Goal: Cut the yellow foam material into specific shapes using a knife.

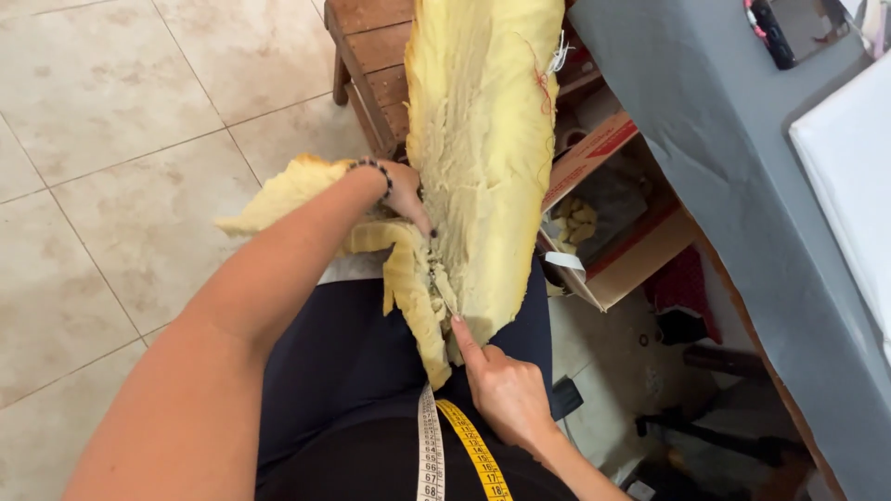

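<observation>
Your left hand, arm stretched up from the lower left of the frame, pinches the yellow fabric at mid-frame. Your right hand, low centre, is mostly curled with the forefinger extended onto the fabric's lower edge. A measuring tape hangs below.

An open brown cardboard box with red-printed flaps is sitting on the floor to my right, tucked under the grey table's edge.
</observation>
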